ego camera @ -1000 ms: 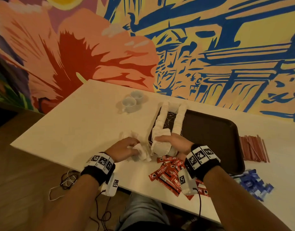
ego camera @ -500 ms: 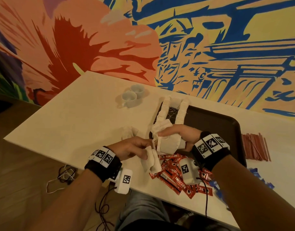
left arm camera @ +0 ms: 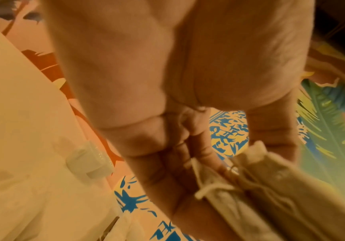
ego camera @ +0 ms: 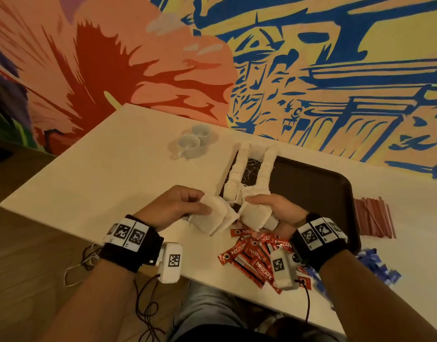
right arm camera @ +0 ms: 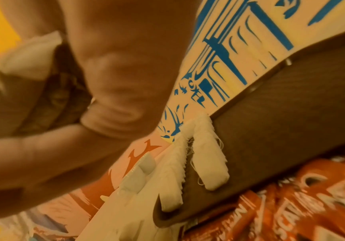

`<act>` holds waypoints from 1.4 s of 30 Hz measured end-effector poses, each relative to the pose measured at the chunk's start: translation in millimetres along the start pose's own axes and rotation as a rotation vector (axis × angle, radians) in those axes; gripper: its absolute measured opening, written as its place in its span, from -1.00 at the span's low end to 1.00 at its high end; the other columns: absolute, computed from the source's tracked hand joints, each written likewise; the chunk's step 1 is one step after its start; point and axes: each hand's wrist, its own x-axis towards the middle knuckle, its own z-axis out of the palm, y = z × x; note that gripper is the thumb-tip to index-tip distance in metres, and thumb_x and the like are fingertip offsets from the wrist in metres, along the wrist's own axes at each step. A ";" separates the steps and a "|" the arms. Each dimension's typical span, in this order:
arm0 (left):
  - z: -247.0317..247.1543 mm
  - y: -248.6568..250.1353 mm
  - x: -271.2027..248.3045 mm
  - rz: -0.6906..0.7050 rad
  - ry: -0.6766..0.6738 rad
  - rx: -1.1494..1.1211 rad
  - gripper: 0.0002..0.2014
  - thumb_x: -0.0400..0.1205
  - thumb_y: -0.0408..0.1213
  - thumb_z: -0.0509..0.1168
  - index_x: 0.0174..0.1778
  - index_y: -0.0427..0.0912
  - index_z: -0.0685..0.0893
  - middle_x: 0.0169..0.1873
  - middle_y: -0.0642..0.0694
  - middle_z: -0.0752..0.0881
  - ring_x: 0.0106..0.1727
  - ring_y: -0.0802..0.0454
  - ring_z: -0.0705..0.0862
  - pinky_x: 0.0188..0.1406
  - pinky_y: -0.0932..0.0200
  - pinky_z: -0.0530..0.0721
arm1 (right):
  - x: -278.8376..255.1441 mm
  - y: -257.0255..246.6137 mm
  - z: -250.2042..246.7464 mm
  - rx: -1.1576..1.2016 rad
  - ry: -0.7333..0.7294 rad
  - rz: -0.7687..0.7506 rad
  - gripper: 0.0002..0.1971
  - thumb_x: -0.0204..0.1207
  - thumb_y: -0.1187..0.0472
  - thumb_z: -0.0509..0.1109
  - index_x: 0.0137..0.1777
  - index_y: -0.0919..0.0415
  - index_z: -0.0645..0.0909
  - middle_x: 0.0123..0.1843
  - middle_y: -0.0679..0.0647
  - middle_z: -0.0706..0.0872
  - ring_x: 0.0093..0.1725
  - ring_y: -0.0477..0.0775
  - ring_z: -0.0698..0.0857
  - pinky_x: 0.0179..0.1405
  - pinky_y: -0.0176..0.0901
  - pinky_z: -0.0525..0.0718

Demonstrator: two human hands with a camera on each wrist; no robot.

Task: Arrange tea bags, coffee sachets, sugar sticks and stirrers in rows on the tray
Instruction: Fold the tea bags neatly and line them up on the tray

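While pinched, tea bags (ego camera: 213, 217) between fingers (ego camera: 200, 208)

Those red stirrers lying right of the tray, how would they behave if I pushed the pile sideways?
The stirrers look thin and light, so they would probably scatter rather than slide together. Lying loose and parallel on the smooth table, some may roll or fan out.

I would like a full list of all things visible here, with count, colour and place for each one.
tray: one, dark brown, on table at right
table: one, cream, before painted wall
tea bag rows: two, white, on tray's left part
held tea bags: several, white, in both hands
coffee sachets: many, red, table's near edge
stirrers: a bundle, reddish, right of tray
sugar sticks: a pile, blue, far right
cups: two, pale, behind
left hand: grips tea bags
right hand: grips tea bags
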 end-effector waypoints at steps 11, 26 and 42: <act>-4.7 29.6 -15.1 0.126 0.182 0.106 -0.48 0.36 -0.01 0.56 -0.05 -0.44 0.76 -0.10 -0.41 0.74 -0.06 -0.13 0.65 0.08 -0.09 0.52 | -2.7 30.0 -28.3 0.066 0.115 -0.113 -0.46 0.49 0.07 0.48 0.45 0.19 0.49 -0.04 0.27 0.81 -0.02 0.26 0.80 -0.50 -0.10 0.74; 39.9 79.3 -11.8 0.343 0.233 0.133 -0.67 0.55 -0.14 0.54 -0.01 -0.38 0.77 0.00 -0.58 0.70 -0.01 -0.53 0.69 0.22 -0.52 0.59 | 14.0 34.5 -19.7 0.045 0.171 -0.231 -0.56 0.64 0.21 0.45 0.48 0.22 0.49 0.16 0.38 0.75 -0.03 0.27 0.82 -0.48 -0.08 0.74; 97.5 18.9 19.5 0.293 0.442 0.424 -0.88 0.56 -0.16 0.56 -0.06 -0.10 0.83 -0.15 0.07 0.79 -0.26 0.27 0.72 -0.31 0.51 0.54 | 2.2 38.7 -7.8 0.250 -0.199 -0.369 -0.12 0.37 -0.50 0.45 0.51 0.13 0.62 0.53 0.38 0.57 0.48 0.45 0.53 0.28 0.38 0.66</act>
